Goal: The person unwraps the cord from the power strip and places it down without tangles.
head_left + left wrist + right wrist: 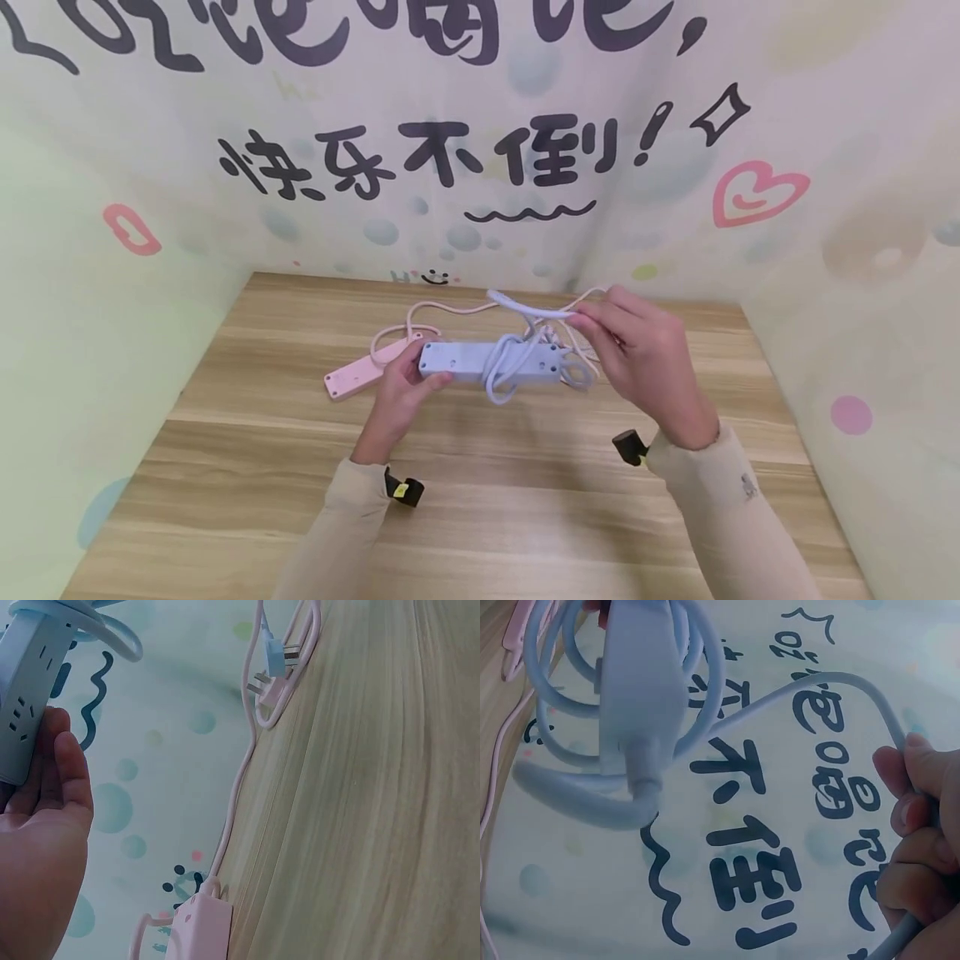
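A light blue power strip (pixel 465 360) is held above the table, its left end gripped by my left hand (pixel 401 396) with the thumb on the near edge. Its socket holes show in the left wrist view. Loops of its own blue cord (pixel 510 367) wrap around the strip's middle and right end. To the right, my right hand (pixel 652 358) grips a stretch of that cord, the fingers curled round it in the right wrist view. From there the cord bends over towards the strip. In the left wrist view a blue plug (pixel 276 658) hangs close over the table.
A pink power strip (pixel 360 377) lies on the wooden table (pixel 480 517) behind my left hand. Its pink cord (pixel 457 310) runs right along the back edge, to a pink plug (pixel 274 690). A printed cloth wall (pixel 450 242) encloses the back and sides.
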